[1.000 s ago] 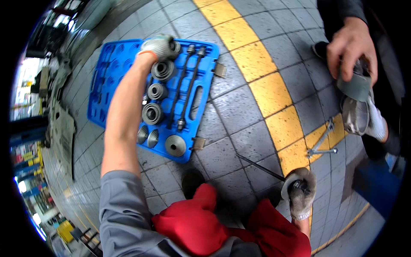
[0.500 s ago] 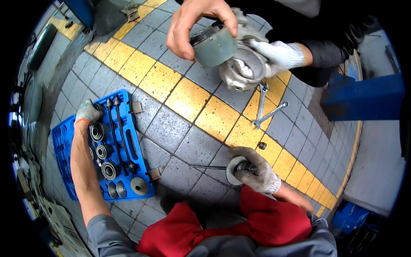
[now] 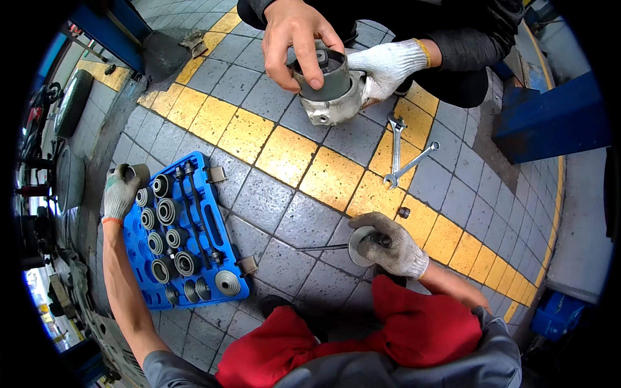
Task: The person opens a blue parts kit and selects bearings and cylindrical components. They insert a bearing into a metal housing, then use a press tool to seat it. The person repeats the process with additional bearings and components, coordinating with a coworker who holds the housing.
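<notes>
My left hand [image 3: 120, 192], in a pale work glove, is closed round a grey metal sleeve [image 3: 138, 173] at the far left corner of the blue tool case [image 3: 240, 284]. In the case lie several stepped press cups [image 3: 167, 211] and two dark threaded rods [image 3: 195, 213]. My right hand [image 3: 394, 247], gloved too, grips a round metal cup [image 3: 359, 247] above the floor. A thin dark rod [image 3: 321, 247] sticks out leftward from it; the fingers hide part of the cup.
Across from me, a person's bare hand [image 3: 299, 40] and white-gloved hand [image 3: 388, 68] hold a grey cup [image 3: 328, 81] on a cast metal housing [image 3: 330, 111]. Two crossed wrenches [image 3: 396, 152] and a dark nut [image 3: 403, 212] lie on the tiles. A blue post [image 3: 550, 119] stands right.
My left hand has come up out of the case with the metal sleeve. The other person's cup has turned upright and now sits on the housing. My right hand keeps its grip.
</notes>
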The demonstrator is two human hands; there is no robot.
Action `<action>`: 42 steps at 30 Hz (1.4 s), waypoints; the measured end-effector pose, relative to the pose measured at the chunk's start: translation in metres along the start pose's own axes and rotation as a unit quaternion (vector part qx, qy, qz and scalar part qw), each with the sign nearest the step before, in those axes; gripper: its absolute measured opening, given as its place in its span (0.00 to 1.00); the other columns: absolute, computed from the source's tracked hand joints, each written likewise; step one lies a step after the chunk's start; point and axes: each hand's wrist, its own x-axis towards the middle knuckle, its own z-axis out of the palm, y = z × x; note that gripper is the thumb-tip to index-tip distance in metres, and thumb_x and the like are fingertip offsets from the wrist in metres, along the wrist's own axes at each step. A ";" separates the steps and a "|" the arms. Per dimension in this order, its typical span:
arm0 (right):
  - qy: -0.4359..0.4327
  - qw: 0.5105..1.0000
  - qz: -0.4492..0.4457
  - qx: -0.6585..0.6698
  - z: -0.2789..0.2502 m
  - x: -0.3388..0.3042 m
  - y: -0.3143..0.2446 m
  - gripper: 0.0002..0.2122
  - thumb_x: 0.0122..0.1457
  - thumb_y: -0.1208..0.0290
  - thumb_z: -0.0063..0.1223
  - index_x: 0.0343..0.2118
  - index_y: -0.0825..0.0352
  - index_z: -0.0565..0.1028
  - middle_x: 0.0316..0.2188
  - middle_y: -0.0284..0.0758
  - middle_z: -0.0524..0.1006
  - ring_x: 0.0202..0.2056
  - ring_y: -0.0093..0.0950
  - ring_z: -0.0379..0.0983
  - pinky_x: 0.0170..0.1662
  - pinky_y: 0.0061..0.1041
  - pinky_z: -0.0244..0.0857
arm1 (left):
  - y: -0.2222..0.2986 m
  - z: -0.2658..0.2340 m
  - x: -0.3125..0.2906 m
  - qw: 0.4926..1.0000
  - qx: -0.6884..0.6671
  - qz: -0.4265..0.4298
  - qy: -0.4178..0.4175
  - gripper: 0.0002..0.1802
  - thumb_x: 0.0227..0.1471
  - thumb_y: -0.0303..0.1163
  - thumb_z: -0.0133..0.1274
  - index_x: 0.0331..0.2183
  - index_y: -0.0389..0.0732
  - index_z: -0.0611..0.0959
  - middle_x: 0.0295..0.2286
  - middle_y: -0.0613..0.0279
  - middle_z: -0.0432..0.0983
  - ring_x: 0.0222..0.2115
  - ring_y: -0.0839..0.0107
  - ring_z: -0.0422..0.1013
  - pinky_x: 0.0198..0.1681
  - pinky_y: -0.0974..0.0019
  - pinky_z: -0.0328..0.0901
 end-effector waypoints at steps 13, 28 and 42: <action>0.259 0.830 -0.104 0.483 -0.076 -0.028 0.008 0.16 0.74 0.54 0.46 0.49 0.64 0.73 0.31 0.35 0.73 0.15 0.18 0.62 0.14 0.15 0.56 | 0.187 -0.003 -0.161 0.606 -0.781 -0.033 -0.143 0.28 0.68 0.42 0.46 0.56 0.28 0.79 0.51 0.44 0.81 0.50 0.51 0.81 0.49 0.44 0.82; 0.195 0.797 -0.064 0.568 -0.083 -0.024 0.020 0.17 0.74 0.50 0.45 0.50 0.60 0.73 0.31 0.33 0.75 0.15 0.25 0.67 0.14 0.23 0.56 | 0.317 -0.029 -0.177 0.807 -0.483 0.068 -0.333 0.37 0.47 0.21 0.55 0.61 0.35 0.75 0.52 0.57 0.79 0.53 0.69 0.75 0.58 0.63 0.70; 0.338 0.928 -0.089 -0.126 -0.012 -0.027 0.046 0.34 0.52 0.78 0.60 0.65 0.76 0.65 0.56 0.48 0.78 0.54 0.39 0.77 0.57 0.35 0.71 | 0.366 -0.047 -0.195 0.878 -0.221 0.284 -0.317 0.38 0.45 0.55 0.70 0.47 0.33 0.85 0.39 0.44 0.86 0.44 0.49 0.83 0.47 0.53 0.75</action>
